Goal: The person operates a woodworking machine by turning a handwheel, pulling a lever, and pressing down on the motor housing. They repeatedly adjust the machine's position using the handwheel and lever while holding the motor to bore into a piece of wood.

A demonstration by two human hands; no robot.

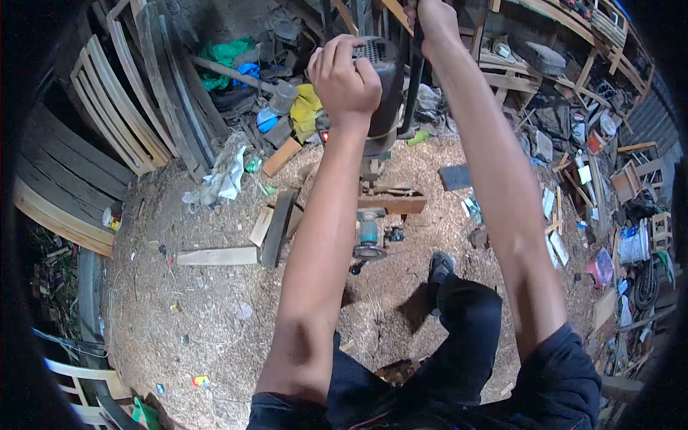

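Observation:
My left hand has its fingers curled over the vented top of a dark motor housing on an upright machine that resembles a drill press or mortiser. At the top edge, my right hand is closed round a long dark lever beside the housing; part of that hand is cut off by the frame. Below the machine's head lies a brown wooden piece, across a teal vise with a handwheel. A small red light shows beside my left wrist.
Wood shavings cover the floor. Boards lean at the left, and loose offcuts lie left of the machine. Scrap, a white bucket and a pink basket crowd the right side. My shoe is near the vise.

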